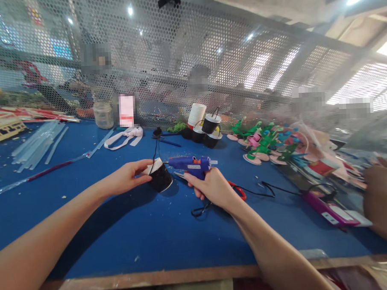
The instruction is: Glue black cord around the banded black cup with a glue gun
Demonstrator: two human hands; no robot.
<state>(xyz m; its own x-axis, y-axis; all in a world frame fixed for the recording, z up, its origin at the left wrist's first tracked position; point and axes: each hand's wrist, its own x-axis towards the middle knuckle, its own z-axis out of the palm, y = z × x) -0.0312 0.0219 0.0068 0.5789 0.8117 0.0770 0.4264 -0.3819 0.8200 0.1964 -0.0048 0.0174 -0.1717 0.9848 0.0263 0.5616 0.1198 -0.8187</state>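
Hands meet mid-table: right hand (212, 187) grips glue gun (191, 164) (nozzle apparently leftward).

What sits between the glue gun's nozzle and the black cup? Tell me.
Nothing visible. The right hand holds the blue glue gun with its nozzle pointing at the black cup, which the left hand steadies. Only a small gap of blue table shows between them.

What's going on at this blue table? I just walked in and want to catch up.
A person holds a blue glue gun in the right hand, its nozzle pointing at a small black cup that the left hand steadies on the blue table. More black cups and colourful foam flowers lie further back. Another person's hand shows at the right edge.
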